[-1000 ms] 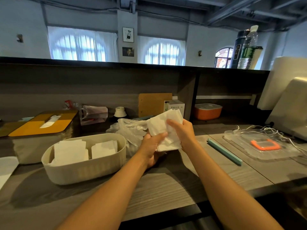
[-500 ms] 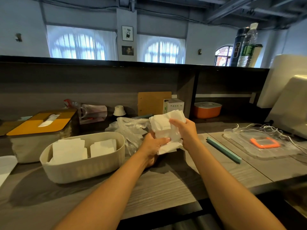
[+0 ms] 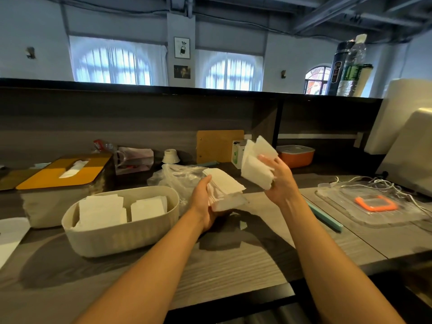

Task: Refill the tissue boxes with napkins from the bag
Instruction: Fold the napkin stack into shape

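Since the earlier frame, 1 bundle of napkins has become 2: we now carry a lower stack (image 3: 224,190) in our left hand (image 3: 203,206) and an upper stack (image 3: 257,164) lifted away to the right in our right hand (image 3: 280,181). Item 1, left fingers: curled under the lower stack, thumb along its near edge. Item 2, right fingers: closed round the upper stack, held tilted. Item 3, open tissue box (image 3: 121,220): on the table (image 3: 233,265), just left of our left hand, long axis left to right, 2 piles already inside. Item 4, plastic bag (image 3: 177,181): crumpled behind the box. We judge the left hand nearer for the next drop. Item 5, lidded box (image 3: 60,174): farther left.
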`<action>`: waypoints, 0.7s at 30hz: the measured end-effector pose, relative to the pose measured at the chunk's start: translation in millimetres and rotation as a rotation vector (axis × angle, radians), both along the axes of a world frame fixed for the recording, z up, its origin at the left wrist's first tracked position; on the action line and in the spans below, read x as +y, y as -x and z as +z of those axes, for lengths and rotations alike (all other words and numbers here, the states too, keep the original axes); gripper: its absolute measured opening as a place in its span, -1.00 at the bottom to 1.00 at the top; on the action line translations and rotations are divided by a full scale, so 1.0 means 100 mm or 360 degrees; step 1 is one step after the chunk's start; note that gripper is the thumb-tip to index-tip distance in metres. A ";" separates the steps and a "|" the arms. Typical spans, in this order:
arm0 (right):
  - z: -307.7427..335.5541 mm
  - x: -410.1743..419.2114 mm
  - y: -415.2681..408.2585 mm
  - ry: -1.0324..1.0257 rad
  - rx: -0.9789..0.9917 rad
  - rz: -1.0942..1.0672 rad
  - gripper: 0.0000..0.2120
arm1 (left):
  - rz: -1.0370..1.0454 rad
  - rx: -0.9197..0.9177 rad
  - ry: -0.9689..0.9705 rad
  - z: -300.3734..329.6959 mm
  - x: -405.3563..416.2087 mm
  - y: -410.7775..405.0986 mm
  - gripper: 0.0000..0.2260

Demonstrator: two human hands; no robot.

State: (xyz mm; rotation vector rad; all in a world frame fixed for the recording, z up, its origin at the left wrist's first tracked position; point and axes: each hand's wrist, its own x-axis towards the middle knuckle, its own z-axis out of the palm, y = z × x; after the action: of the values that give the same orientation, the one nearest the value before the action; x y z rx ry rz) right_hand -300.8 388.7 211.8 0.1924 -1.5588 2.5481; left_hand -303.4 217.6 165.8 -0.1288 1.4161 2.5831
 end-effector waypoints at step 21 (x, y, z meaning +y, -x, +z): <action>-0.14 -0.26 0.12 -0.0514 -0.0235 -0.0268 -0.93 | 0.0003 0.0466 0.0424 0.03 0.08 -0.12 -0.72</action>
State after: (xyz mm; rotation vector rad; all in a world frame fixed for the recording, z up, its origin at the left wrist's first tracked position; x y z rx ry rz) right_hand -312.6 362.4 197.3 -0.0919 -1.9455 2.2166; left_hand -291.8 225.2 168.8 0.2207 1.8570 2.4784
